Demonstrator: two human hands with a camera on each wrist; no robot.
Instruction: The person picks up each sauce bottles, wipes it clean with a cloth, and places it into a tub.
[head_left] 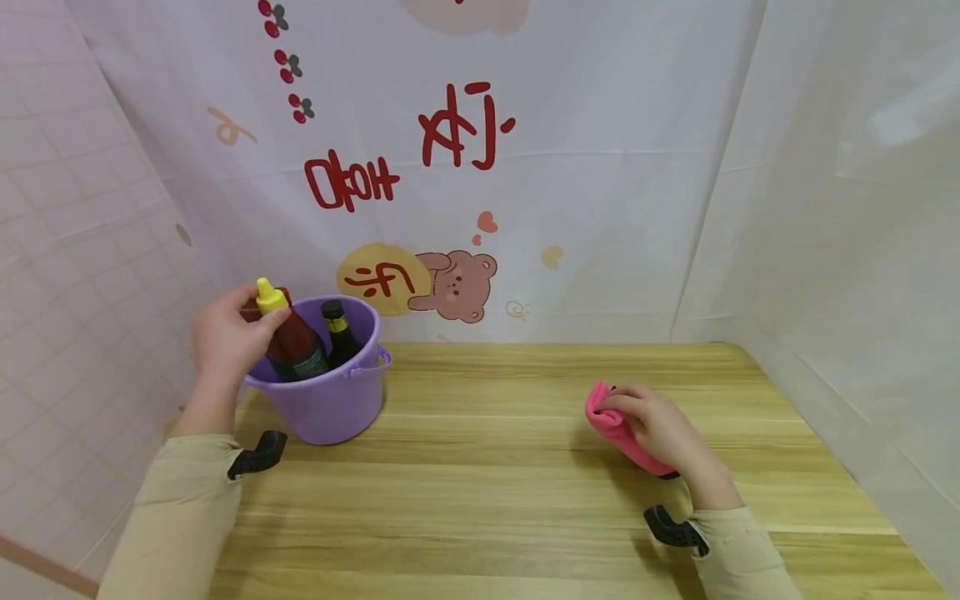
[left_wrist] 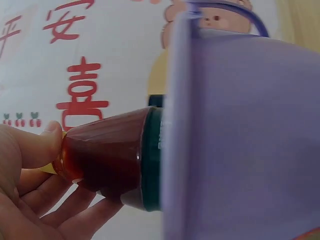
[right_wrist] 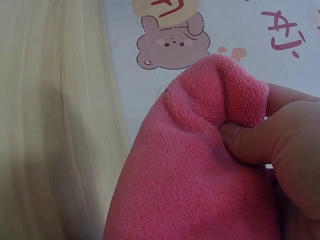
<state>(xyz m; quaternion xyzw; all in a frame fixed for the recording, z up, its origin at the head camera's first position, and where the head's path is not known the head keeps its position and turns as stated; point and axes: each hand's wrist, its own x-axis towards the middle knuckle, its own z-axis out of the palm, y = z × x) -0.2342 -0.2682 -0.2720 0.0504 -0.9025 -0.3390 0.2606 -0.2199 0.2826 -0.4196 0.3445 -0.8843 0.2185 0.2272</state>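
Note:
At the left, my left hand (head_left: pixel 231 333) pinches a sauce bottle (head_left: pixel 294 340) near its yellow cap (head_left: pixel 270 297). The bottle holds dark red sauce, has a dark green label and leans inside a purple bucket (head_left: pixel 330 412). In the left wrist view, the thumb and fingers grip the bottle's neck (left_wrist: pixel 102 155), and the bucket wall (left_wrist: pixel 245 135) hides its base. Over the right part of the table, my right hand (head_left: pixel 660 425) grips a folded pink cloth (head_left: pixel 626 437). The right wrist view shows the thumb pressed into a fold of the fuzzy cloth (right_wrist: pixel 185 175).
A second dark bottle (head_left: pixel 342 337) with a black cap stands in the bucket beside the sauce bottle. The wooden table (head_left: pixel 480 500) spans the space between the hands. A printed white curtain (head_left: pixel 600 167) hangs behind, and more fabric lines both sides.

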